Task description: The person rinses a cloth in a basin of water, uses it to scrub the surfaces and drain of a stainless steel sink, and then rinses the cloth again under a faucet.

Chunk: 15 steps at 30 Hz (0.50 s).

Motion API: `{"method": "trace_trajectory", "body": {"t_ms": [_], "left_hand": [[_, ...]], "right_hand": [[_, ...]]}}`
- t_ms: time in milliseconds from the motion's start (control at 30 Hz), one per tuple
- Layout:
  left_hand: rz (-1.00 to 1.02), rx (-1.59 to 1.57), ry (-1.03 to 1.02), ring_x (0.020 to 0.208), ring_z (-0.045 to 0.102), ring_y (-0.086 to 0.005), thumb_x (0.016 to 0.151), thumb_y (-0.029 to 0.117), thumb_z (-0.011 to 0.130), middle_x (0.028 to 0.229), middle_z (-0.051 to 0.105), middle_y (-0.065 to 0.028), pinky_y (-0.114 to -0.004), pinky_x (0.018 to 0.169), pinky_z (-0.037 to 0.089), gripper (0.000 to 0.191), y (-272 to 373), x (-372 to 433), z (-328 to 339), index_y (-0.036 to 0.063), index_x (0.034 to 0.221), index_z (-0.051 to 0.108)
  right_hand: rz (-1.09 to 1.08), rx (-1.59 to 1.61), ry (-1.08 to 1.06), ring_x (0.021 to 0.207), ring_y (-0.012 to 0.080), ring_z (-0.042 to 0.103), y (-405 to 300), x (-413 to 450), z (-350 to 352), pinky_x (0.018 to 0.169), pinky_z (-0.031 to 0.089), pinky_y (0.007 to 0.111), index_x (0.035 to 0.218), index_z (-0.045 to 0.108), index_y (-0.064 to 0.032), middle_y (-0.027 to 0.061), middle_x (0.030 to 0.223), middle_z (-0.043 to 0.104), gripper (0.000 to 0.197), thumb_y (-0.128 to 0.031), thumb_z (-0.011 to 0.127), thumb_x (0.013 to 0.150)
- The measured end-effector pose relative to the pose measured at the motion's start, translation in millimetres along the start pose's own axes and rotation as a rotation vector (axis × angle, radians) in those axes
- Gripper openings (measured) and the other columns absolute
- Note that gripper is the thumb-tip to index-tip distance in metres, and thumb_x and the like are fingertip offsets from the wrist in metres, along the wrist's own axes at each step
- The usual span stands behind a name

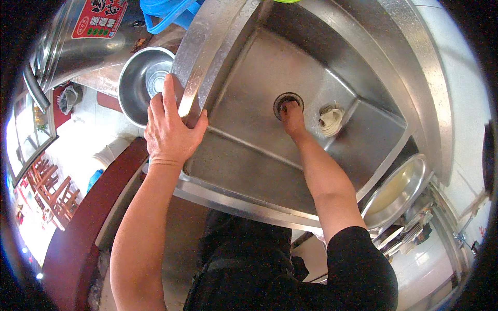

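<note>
A deep stainless steel sink (249,85) lies before me. My right hand (292,116) reaches down to its floor, with the fingertips inside the round drain (276,105). Those fingertips are hidden, so I cannot tell if they grip anything. Just right of that hand, a crumpled off-white cloth (331,119) lies on the sink floor. My left hand (173,134) rests on the sink's left rim (193,91), thumb spread toward the basin and nothing grasped. Beyond its fingers sits a round metal bowl (134,87), partly covered by the hand.
A blue plastic container (167,17) stands at the upper left, near a large metal pot (83,54) with a red label bearing writing. At right, a metal basin (395,190) holds something pale yellow, beside several utensils (404,239). A dark red counter edge (83,217) curves along the left.
</note>
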<state>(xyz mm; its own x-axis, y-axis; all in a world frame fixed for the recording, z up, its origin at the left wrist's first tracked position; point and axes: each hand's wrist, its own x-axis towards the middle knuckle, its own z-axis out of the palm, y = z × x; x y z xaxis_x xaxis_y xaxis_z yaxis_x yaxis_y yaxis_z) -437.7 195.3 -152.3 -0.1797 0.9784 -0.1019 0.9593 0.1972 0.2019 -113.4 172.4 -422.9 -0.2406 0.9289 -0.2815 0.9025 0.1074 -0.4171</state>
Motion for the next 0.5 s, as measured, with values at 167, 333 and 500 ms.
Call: {"method": "trace_trajectory", "body": {"t_ms": [167,333,500], "left_hand": [[0.011,-0.002,0.009,0.104,0.057,-0.0381,0.071,0.033,0.079,0.116,0.052,-0.0196,-0.050,0.082,0.053,0.099,-2.4,-1.9,0.9,0.0118,0.153,0.026],[-0.008,-0.002,0.013,0.106,0.057,-0.0388,0.071,0.033,0.079,0.117,0.052,-0.0198,-0.050,0.083,0.053,0.099,1.3,1.0,2.2,0.0119,0.152,0.027],[-0.047,-0.005,-0.031,0.111,0.055,-0.0388,0.073,0.035,0.079,0.122,0.051,-0.0191,-0.050,0.088,0.051,0.099,2.4,0.5,-0.9,0.0129,0.153,0.025]], "right_hand": [[-0.021,0.031,-0.140,0.104,0.0423,0.056,-1.6,2.1,-27.4,0.092,0.049,0.049,0.115,0.060,-0.0010,0.0220,0.113,0.058,0.033,-0.007,0.062,0.082],[-0.150,-0.183,-0.138,0.115,0.0412,0.053,5.8,-7.2,-4.3,0.099,0.045,0.049,0.122,0.057,0.0017,0.0250,0.121,0.056,0.042,-0.009,0.063,0.082],[-0.144,-0.096,-0.069,0.105,0.0417,0.056,4.8,-17.5,7.2,0.088,0.051,0.049,0.117,0.058,0.0026,0.0237,0.109,0.058,0.033,-0.008,0.058,0.086]]}}
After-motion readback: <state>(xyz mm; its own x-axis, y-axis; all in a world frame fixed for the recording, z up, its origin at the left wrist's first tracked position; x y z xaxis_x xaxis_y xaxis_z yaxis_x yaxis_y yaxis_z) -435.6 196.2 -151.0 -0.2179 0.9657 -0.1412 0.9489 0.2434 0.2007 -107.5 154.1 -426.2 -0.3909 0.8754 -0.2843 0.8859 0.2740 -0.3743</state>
